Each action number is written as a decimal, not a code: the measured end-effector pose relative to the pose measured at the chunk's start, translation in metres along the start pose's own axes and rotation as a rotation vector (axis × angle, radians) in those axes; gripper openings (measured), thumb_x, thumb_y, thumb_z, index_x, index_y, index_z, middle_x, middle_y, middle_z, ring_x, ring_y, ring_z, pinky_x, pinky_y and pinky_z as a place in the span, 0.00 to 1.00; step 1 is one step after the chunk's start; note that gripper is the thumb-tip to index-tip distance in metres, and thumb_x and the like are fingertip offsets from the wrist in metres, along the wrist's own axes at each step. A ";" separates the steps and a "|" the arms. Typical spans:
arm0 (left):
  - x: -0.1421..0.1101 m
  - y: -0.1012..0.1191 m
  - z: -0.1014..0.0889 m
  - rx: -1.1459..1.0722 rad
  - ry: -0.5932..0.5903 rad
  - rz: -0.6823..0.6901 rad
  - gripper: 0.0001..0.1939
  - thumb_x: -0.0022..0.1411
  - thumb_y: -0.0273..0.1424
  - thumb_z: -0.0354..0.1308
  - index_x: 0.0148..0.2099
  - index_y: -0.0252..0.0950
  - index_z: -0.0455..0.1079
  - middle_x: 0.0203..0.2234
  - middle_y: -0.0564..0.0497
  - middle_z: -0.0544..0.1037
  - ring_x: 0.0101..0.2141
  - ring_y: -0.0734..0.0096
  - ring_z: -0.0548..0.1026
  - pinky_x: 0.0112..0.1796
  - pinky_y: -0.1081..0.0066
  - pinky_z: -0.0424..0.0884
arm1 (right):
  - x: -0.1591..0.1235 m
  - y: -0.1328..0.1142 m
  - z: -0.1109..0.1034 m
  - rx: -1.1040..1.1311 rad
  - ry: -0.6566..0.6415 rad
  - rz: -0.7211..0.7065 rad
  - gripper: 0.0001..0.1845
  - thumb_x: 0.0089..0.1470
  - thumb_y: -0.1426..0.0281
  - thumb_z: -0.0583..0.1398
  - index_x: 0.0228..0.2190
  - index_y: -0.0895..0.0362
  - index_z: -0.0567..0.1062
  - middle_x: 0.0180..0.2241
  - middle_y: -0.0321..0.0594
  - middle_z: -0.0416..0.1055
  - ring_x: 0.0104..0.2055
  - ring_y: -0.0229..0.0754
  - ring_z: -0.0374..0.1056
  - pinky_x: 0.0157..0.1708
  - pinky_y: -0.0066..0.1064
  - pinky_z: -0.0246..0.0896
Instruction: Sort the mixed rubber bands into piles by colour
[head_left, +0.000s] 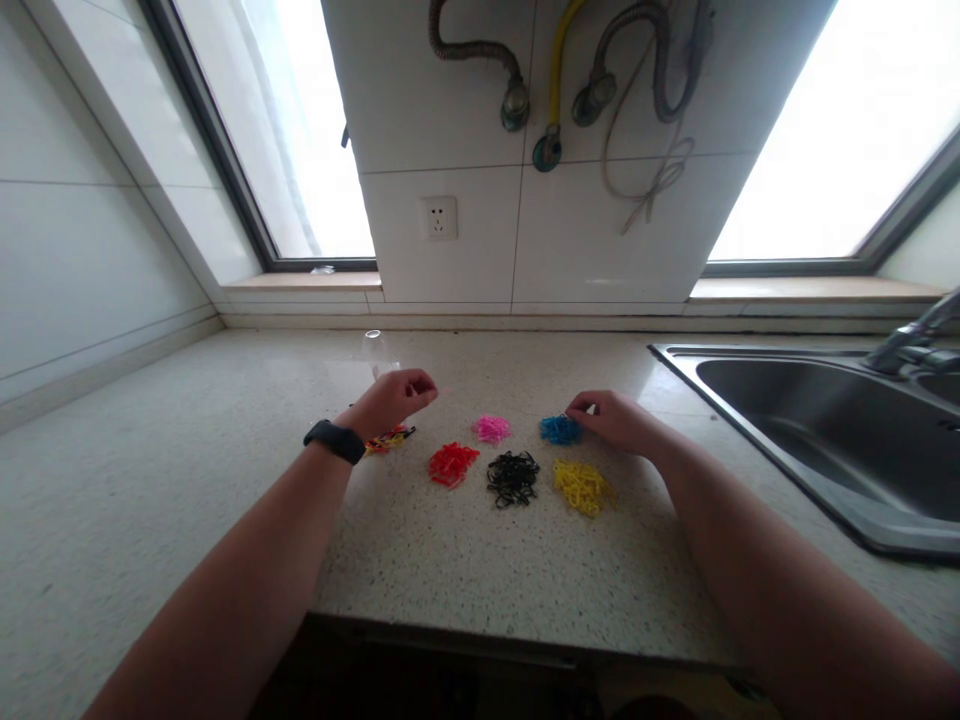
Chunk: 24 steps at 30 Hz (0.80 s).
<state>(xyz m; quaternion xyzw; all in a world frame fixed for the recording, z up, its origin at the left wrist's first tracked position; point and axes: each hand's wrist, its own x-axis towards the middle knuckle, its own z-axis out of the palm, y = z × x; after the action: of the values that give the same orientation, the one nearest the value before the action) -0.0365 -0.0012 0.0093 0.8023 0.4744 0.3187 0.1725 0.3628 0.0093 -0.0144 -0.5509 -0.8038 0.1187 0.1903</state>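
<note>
Small rubber bands lie sorted by colour in loose piles on the speckled countertop [480, 570]. My right hand [615, 420] pinches at the right edge of the blue rubber bands [559, 430]; what sits between its fingertips is too small to make out. Curled fingers close my left hand [395, 398], held just above a mixed-colour pile of rubber bands [390, 438] that the wrist partly hides. Whatever those fingers hold is hidden. Between the hands are the pink rubber bands [492, 429], red rubber bands [452, 465], black rubber bands [513, 479] and yellow rubber bands [582, 486].
A clear plastic cup [373, 347] is behind my left hand, partly covered by it. To the right a steel sink [675, 362] with a faucet [911, 335] is set into the counter. The tiled wall at the back carries a socket [439, 218] and hoses.
</note>
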 end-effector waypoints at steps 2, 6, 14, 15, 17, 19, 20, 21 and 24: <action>0.000 0.020 0.011 -0.105 -0.018 0.019 0.14 0.64 0.40 0.57 0.38 0.33 0.74 0.26 0.52 0.73 0.27 0.74 0.66 0.29 0.74 0.61 | 0.000 -0.001 0.000 -0.006 0.005 0.003 0.13 0.58 0.61 0.59 0.36 0.53 0.82 0.34 0.41 0.80 0.31 0.40 0.71 0.32 0.31 0.60; -0.005 0.060 0.025 -0.354 -0.042 0.023 0.12 0.65 0.38 0.58 0.37 0.33 0.73 0.25 0.54 0.70 0.27 0.76 0.64 0.28 0.75 0.60 | 0.000 -0.004 0.000 -0.001 0.008 0.010 0.12 0.58 0.62 0.59 0.35 0.53 0.81 0.35 0.40 0.80 0.32 0.41 0.72 0.34 0.31 0.61; -0.021 0.100 0.039 -0.970 -0.124 -0.018 0.09 0.62 0.36 0.62 0.38 0.35 0.71 0.24 0.57 0.65 0.22 0.82 0.58 0.24 0.78 0.54 | -0.001 -0.008 -0.002 -0.012 -0.002 0.013 0.11 0.58 0.63 0.59 0.35 0.53 0.81 0.36 0.40 0.80 0.34 0.42 0.72 0.35 0.32 0.62; -0.022 0.100 0.040 -1.021 -0.132 -0.027 0.09 0.62 0.36 0.63 0.38 0.35 0.72 0.24 0.57 0.65 0.23 0.82 0.58 0.24 0.78 0.54 | -0.001 -0.009 -0.002 -0.012 -0.004 0.017 0.11 0.58 0.63 0.59 0.35 0.53 0.81 0.36 0.40 0.80 0.34 0.42 0.72 0.35 0.32 0.62; -0.023 0.101 0.041 -1.092 -0.133 -0.046 0.09 0.62 0.36 0.63 0.38 0.35 0.72 0.25 0.56 0.66 0.23 0.82 0.59 0.24 0.78 0.54 | -0.001 -0.009 -0.002 -0.012 -0.006 0.022 0.11 0.58 0.63 0.59 0.35 0.53 0.81 0.36 0.40 0.80 0.34 0.42 0.72 0.35 0.32 0.62; -0.024 0.102 0.041 -1.130 -0.128 -0.051 0.09 0.62 0.36 0.64 0.38 0.35 0.72 0.25 0.56 0.67 0.23 0.82 0.59 0.24 0.78 0.54 | 0.000 -0.008 -0.002 -0.016 -0.011 0.021 0.11 0.58 0.63 0.59 0.35 0.53 0.81 0.36 0.40 0.80 0.34 0.42 0.72 0.35 0.32 0.62; -0.024 0.103 0.040 -1.143 -0.127 -0.048 0.09 0.62 0.36 0.64 0.37 0.35 0.72 0.25 0.56 0.67 0.23 0.82 0.59 0.24 0.78 0.54 | 0.000 -0.008 -0.002 -0.018 -0.013 0.019 0.11 0.58 0.63 0.60 0.35 0.53 0.81 0.36 0.40 0.80 0.34 0.42 0.72 0.35 0.32 0.62; -0.024 0.104 0.039 -1.154 -0.126 -0.045 0.09 0.62 0.36 0.63 0.37 0.35 0.72 0.24 0.56 0.67 0.23 0.83 0.58 0.24 0.78 0.54 | 0.000 -0.008 -0.002 -0.021 -0.013 0.019 0.11 0.58 0.63 0.60 0.35 0.53 0.81 0.36 0.40 0.80 0.34 0.42 0.72 0.36 0.32 0.62; -0.026 0.108 0.036 -1.172 -0.120 -0.039 0.10 0.61 0.37 0.64 0.35 0.35 0.71 0.23 0.56 0.66 0.22 0.82 0.58 0.24 0.77 0.55 | -0.001 -0.010 -0.002 -0.028 -0.009 0.028 0.11 0.58 0.63 0.60 0.35 0.53 0.81 0.36 0.40 0.80 0.34 0.42 0.73 0.35 0.32 0.63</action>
<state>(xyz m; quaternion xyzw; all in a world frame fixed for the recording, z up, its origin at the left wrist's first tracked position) 0.0496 -0.0759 0.0361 0.5808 0.2231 0.4785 0.6196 0.3556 0.0052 -0.0089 -0.5643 -0.7985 0.1126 0.1773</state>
